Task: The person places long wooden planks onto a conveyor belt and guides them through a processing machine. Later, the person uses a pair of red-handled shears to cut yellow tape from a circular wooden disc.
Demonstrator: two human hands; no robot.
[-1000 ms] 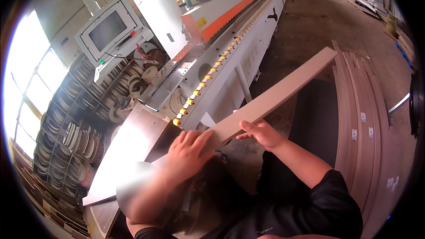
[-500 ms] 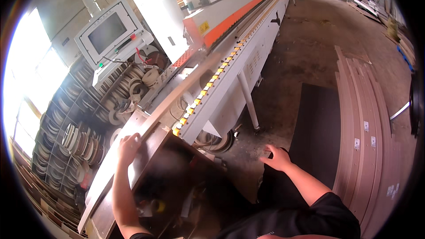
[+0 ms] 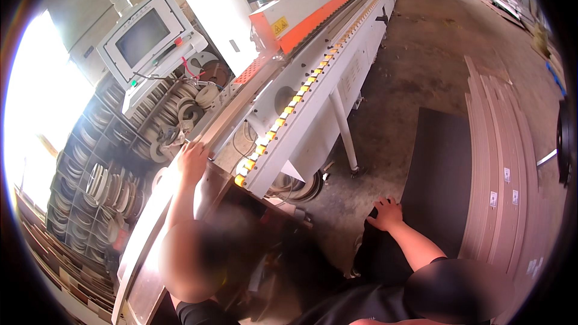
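Note:
A long, narrow wooden board [image 3: 230, 121] runs from the lower left up to the entry of a long white and orange machine [image 3: 265, 27]. My left hand [image 3: 194, 161] is on this board near the bench's far end, fingers curled over it. Beneath the board is a brown bench [image 3: 212, 188]. My right hand [image 3: 387, 213] rests with fingers apart on the black cloth over my leg, away from the board. A row of yellow rollers [image 3: 279, 122] lines the machine's near side. Blurred patches hide part of my left forearm and my right upper arm.
A control panel with a screen [image 3: 142, 38] stands at the upper left, above a rack of edging rolls [image 3: 102, 183]. On the right, a black sheet [image 3: 436, 168] lies beside stacked brown boards [image 3: 497, 162]. A white machine leg [image 3: 344, 132] meets the floor ahead.
My left hand has moved forward along the bench, and the board has shifted left against the machine's side. My right hand has come down from the air onto my leg.

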